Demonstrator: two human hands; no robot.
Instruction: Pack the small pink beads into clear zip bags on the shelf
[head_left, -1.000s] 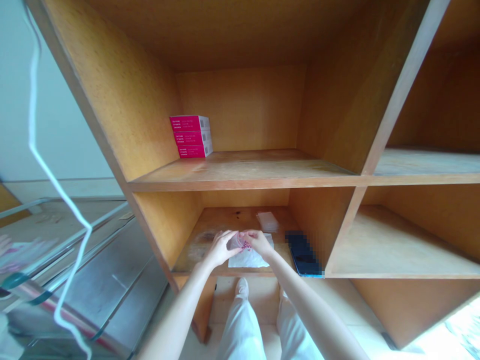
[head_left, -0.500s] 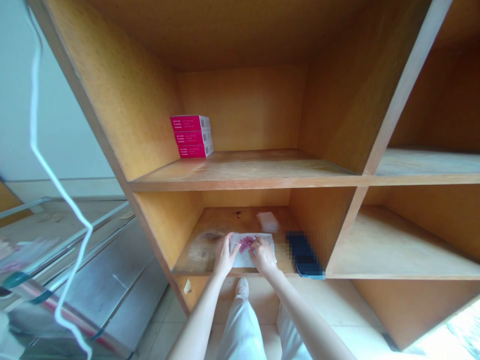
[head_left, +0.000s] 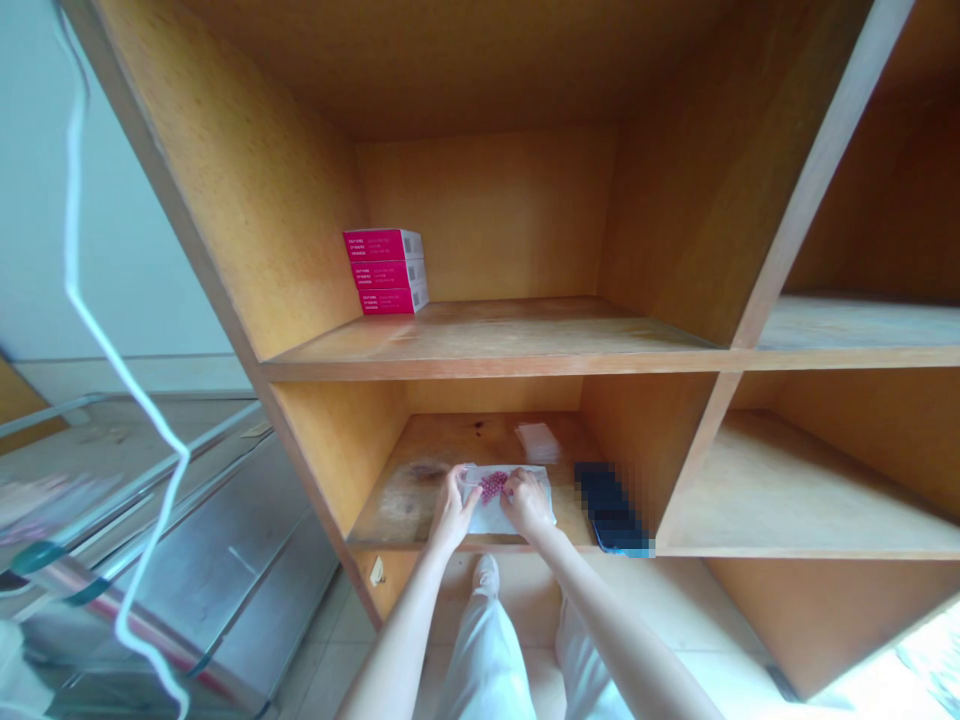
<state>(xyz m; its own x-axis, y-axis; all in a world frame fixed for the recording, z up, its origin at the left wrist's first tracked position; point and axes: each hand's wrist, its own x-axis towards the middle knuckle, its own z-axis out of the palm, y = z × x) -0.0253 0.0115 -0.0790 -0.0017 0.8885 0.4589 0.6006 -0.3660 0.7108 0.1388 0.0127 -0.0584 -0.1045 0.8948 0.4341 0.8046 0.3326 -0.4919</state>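
Observation:
A flat white sheet or bag (head_left: 491, 519) lies at the front of the lower shelf. In its middle shows a cluster of small pink-red bead-like dots (head_left: 493, 486); whether they lie on it or inside it I cannot tell. My left hand (head_left: 452, 510) pinches the sheet's left edge, thumb on top. My right hand (head_left: 529, 503) rests over the right part of the sheet, its fingers curled together at the edge of the pink cluster. What those fingertips hold, if anything, is hidden.
Behind the sheet lies a small stack of clear or whitish packets (head_left: 538, 442). A dark, pixelated flat object (head_left: 611, 510) is at the right. Pink boxes (head_left: 386, 272) are stacked on the upper shelf. A white cable (head_left: 71, 260) hangs at the left beside a metal cart (head_left: 225, 580).
Both hands stay nearly in place over the sheet, with only slight finger movement. The whole view has shifted a little.

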